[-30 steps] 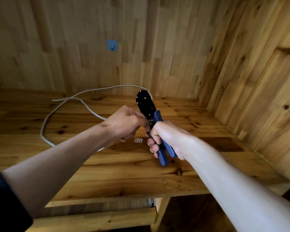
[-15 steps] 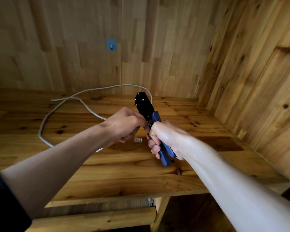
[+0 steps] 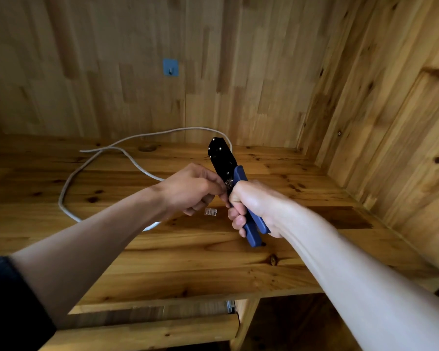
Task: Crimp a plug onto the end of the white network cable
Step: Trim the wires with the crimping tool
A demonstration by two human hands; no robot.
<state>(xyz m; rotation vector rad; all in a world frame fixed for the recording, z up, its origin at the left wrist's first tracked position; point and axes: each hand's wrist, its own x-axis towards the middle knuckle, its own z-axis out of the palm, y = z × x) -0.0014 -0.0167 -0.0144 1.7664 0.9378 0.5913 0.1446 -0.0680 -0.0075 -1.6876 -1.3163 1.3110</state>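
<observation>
Right hand (image 3: 254,203) grips the blue handles of the crimper (image 3: 228,171), black head up. Left hand (image 3: 190,190) pinches at its slot; what it holds is hidden. Spare plug (image 3: 210,212) and white cable (image 3: 91,160) lie on the table (image 3: 188,254).

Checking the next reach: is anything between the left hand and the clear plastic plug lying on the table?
Nothing visible. The clear plastic plug lies bare on the wooden table, right by the left hand, whose fingertips are at the black-and-blue crimping tool gripped by the right hand.
</observation>
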